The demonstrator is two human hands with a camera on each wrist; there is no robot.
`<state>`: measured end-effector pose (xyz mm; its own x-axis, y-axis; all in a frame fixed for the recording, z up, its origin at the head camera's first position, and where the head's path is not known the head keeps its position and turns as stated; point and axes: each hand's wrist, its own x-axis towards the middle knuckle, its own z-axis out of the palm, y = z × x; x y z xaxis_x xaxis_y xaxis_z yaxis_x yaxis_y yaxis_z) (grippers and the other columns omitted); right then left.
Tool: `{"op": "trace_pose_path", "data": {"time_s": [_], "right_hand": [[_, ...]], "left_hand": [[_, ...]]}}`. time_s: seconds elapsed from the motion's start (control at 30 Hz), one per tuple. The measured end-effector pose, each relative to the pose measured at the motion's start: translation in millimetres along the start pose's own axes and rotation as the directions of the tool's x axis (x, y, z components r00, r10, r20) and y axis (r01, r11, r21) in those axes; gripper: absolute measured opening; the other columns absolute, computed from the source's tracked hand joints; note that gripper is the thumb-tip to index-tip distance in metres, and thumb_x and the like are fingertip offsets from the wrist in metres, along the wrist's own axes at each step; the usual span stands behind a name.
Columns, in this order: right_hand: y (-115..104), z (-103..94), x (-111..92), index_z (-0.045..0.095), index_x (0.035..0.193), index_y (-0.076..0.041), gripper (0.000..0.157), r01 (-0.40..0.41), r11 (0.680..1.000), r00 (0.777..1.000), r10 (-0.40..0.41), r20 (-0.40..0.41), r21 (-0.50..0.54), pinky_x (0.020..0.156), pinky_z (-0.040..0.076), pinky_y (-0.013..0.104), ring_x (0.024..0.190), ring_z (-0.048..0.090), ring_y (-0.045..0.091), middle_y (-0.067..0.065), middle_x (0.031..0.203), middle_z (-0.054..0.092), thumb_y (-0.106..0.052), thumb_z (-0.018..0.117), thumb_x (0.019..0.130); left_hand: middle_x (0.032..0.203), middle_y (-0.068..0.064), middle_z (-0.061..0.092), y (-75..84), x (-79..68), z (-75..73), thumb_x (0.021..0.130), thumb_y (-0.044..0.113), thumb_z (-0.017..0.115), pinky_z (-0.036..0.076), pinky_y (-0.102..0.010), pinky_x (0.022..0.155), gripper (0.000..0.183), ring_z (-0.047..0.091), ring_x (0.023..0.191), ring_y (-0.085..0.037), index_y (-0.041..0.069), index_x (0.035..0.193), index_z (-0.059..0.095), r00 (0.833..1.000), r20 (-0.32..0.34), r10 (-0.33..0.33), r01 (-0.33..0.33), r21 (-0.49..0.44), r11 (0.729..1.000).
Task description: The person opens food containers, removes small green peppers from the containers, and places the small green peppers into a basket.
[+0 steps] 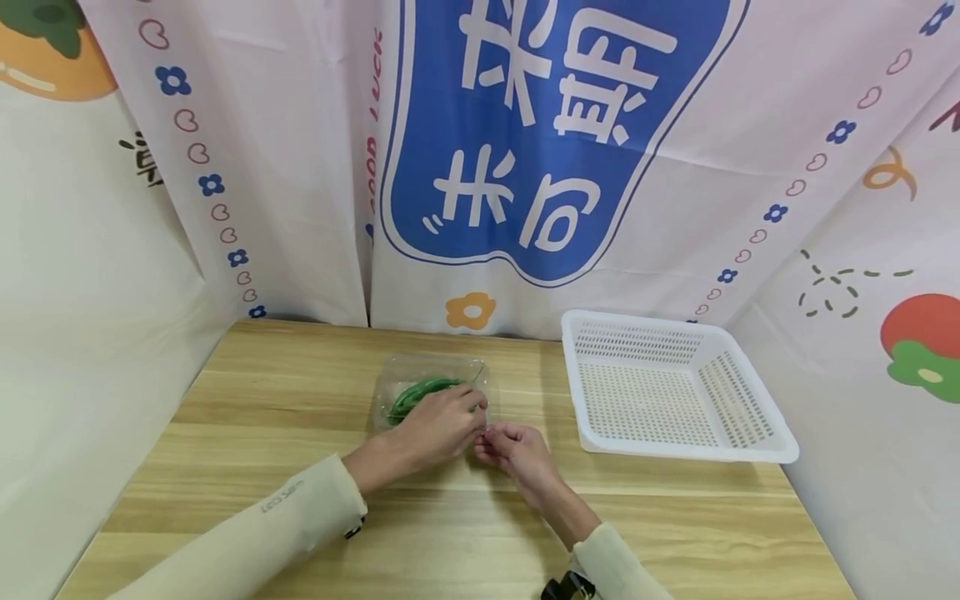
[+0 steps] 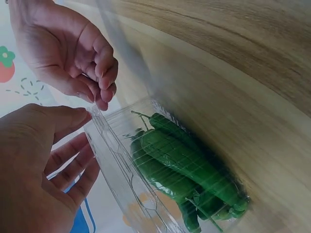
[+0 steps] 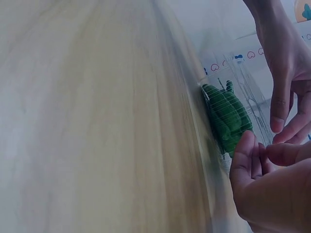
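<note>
Head view: a clear box [image 1: 435, 365] of green peppers [image 1: 420, 392] sits near the far edge of the bench [image 1: 262, 442]. Left wrist view: the left hand [image 2: 31, 162], fingers spread, touches the box's side. Right wrist view: the right hand [image 3: 272, 187] pinches the box's corner.

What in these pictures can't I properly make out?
Head view: some of the green peppers, hidden by the left hand.
Head view: whether the right hand pinches anything, too small to tell.
Left wrist view: the rest of the clear box, cut off by the bottom edge.
</note>
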<state>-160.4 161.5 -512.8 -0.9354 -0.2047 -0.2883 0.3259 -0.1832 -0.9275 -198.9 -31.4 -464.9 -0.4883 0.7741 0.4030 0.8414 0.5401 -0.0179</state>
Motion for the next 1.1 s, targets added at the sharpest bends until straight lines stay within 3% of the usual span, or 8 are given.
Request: {"op": "trace_pose_path", "data": {"time_s": [0.53,0.87,1.1], "right_hand": [[7,3.0,4,0.066,0.117,0.016,0.022,0.009,1.000,1.000,-0.008,-0.025,0.022,0.087,0.063,0.027,0.091,0.073,0.014,0.008,0.099,0.076,-0.002,0.055,0.109],[11,4.7,5,0.068,0.110,0.014,0.017,0.040,0.999,0.996,-0.041,-0.077,-0.010,0.085,0.063,0.026,0.089,0.073,0.014,0.009,0.098,0.074,0.003,0.055,0.107],[12,6.7,5,0.069,0.108,0.012,0.015,0.059,0.997,0.993,-0.063,-0.101,-0.041,0.081,0.063,0.024,0.085,0.072,0.013,0.007,0.094,0.074,0.002,0.058,0.106]], "left_hand": [[0.118,-0.005,0.072,11.0,4.5,0.9,0.090,0.008,0.078,0.061,-0.033,0.092,0.008,0.065,0.111,-0.022,0.011,0.094,0.084,0.993,0.104,-0.058,0.044,0.133,0.990],[0.113,-0.006,0.068,16.8,7.8,0.2,0.087,0.003,0.081,0.063,-0.029,0.069,0.011,0.062,0.105,-0.022,0.009,0.096,0.083,0.985,0.145,-0.097,0.079,0.126,0.989],[0.109,-0.006,0.069,17.1,9.6,0.6,0.089,0.008,0.082,0.062,-0.025,0.067,0.006,0.064,0.100,-0.021,0.008,0.095,0.082,0.987,0.139,-0.081,0.059,0.150,0.987]]}}
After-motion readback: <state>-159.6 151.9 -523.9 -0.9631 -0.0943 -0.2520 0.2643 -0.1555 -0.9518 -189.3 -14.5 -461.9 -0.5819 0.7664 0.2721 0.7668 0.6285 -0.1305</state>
